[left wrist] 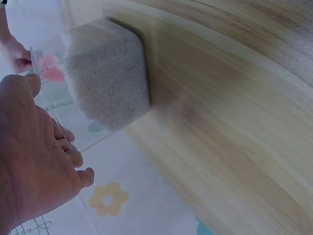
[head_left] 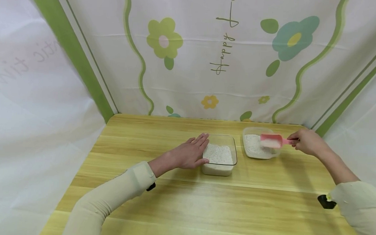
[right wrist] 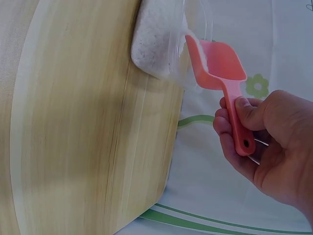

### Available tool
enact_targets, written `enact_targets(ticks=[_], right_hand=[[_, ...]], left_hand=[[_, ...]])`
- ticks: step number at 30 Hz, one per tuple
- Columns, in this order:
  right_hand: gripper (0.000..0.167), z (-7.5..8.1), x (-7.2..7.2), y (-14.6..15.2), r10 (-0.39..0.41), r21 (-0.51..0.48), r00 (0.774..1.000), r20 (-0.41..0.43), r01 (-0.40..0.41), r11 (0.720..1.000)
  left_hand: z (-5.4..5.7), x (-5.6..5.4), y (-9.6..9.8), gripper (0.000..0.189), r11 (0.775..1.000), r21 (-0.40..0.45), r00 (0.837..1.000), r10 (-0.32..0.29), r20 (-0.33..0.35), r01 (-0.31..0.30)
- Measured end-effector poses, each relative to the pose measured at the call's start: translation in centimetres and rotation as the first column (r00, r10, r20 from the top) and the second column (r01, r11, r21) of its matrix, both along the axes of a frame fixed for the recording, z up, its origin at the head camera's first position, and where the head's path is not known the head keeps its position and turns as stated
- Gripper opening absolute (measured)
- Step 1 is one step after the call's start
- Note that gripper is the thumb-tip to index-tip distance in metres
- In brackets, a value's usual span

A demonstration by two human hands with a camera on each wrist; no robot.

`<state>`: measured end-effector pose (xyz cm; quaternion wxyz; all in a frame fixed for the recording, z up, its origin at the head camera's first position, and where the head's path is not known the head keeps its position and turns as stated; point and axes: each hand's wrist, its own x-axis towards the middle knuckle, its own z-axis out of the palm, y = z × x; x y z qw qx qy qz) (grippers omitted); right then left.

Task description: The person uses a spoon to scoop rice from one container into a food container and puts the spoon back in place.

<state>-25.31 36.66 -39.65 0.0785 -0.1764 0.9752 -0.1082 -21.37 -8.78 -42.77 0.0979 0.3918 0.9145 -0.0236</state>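
Observation:
My left hand (head_left: 191, 153) rests against the left side of a clear square container (head_left: 218, 170), its fingers and thumb reaching over the rim. White grains that look like rice (left wrist: 107, 73) fill the lower part of that container. My right hand (head_left: 308, 141) grips the handle of a pink scoop (right wrist: 222, 66) with thumb and curled fingers. Some white grains lie in the scoop, which is held tilted above a smaller clear plastic container (head_left: 255, 155). More white grains (head_left: 253, 143) lie inside this second container, to the right of the first.
Both containers stand on a wood-grain table (head_left: 177, 208), near its back edge. Behind the table hangs a white curtain (head_left: 190, 61) with printed flowers, and similar cloth hangs at both sides.

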Motion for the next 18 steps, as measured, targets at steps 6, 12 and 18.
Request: enact_targets(ticks=[6,12,18], right_hand=[[0.021,-0.46,-0.18,-0.01,0.026,0.029,0.999,-0.036,-0.025,0.999],[0.021,-0.54,0.07,-0.07,0.051,0.056,0.995,-0.084,-0.046,0.997],[0.018,-0.09,0.37,-0.2,0.093,0.11,0.984,-0.151,-0.077,0.991]], left_hand=[[0.08,0.05,0.03,0.081,1.0,-0.001,1.0,0.001,-0.004,-0.001],[0.11,0.06,0.07,0.081,1.0,-0.006,1.0,-0.001,-0.009,0.001],[0.06,0.05,0.04,0.081,1.0,-0.006,1.0,-0.006,-0.016,0.006]])
